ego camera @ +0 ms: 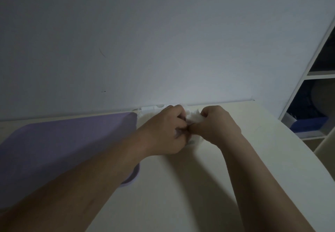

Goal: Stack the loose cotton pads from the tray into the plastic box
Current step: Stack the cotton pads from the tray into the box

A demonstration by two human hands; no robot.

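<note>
At the far edge of the tabletop [181,186], close against the wall [163,41], both hands meet over the plastic box [150,108], which they mostly hide. The right hand [217,124] has its fingers clamped on a bunch of cotton pads [194,117], and the left hand [166,132] curls its fingers onto the same bunch. This looks like squaring the stack and seating it. Next comes a straight push down. The wall and the tray [63,141] rim crowd them; open room lies nearer and rightward.
</note>
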